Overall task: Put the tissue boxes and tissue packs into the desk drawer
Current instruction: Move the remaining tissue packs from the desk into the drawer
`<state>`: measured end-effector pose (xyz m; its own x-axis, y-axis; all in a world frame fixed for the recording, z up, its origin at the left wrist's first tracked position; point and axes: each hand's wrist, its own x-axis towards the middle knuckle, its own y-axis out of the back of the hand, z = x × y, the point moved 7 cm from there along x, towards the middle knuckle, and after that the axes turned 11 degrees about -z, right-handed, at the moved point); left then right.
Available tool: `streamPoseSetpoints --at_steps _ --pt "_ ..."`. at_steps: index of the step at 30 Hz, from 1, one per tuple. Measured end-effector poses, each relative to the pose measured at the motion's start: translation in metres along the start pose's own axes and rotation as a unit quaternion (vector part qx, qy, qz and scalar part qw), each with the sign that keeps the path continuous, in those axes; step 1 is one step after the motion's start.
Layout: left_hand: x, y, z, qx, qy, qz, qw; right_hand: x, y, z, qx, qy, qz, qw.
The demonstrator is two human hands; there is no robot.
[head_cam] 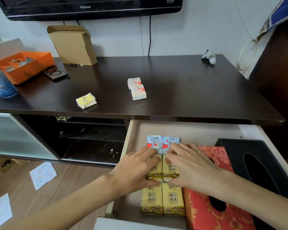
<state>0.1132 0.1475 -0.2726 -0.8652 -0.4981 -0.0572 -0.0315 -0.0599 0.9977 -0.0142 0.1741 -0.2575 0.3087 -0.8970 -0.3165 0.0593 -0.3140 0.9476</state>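
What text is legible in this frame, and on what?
"Hisense": TV bezel.
"srs": TV's top right corner.
"原木纯品": yellow tissue packs in the drawer.
"洁柔": blue heart packs.
Yellow desk pack, blue can: too blurred.

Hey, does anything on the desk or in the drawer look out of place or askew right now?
Three tissue packs are not yet in the drawer: a yellow pack lying skewed near the desk's front edge, and two heart-print packs mid-desk. Loose papers lie on the floor. In the drawer, the packs look neatly lined up.
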Motion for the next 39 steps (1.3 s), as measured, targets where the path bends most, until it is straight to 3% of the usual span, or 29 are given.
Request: streamPoseSetpoints --at_steps 5,11,15,23,28,37,39 --pt "-0.01 0.026 -0.016 -0.014 0.031 0.043 0.998 0.005 0.033 0.007 0.069 -0.001 0.065 0.995" --pt "-0.038 0.085 -0.097 -0.064 0.174 0.148 0.971 0.043 0.1 0.024 0.237 -0.004 0.188 0.953" --pt "-0.029 0.112 -0.161 -0.106 0.24 0.182 0.948 0.104 0.138 0.039 0.246 0.002 0.219 0.944" --pt "0.062 0.12 -0.246 -0.143 0.277 0.108 0.944 0.198 0.142 0.051 0.13 0.015 0.121 0.984" --pt "0.117 0.113 -0.264 -0.12 0.252 0.087 0.956 0.183 0.132 0.087 0.095 -0.013 0.163 0.982" --pt "0.155 0.091 -0.276 -0.187 0.259 -0.012 0.947 0.148 0.129 0.123 0.148 -0.039 0.114 0.982" --pt "0.149 0.093 -0.27 -0.157 0.259 -0.038 0.952 0.143 0.13 0.124 0.13 -0.04 0.112 0.984"
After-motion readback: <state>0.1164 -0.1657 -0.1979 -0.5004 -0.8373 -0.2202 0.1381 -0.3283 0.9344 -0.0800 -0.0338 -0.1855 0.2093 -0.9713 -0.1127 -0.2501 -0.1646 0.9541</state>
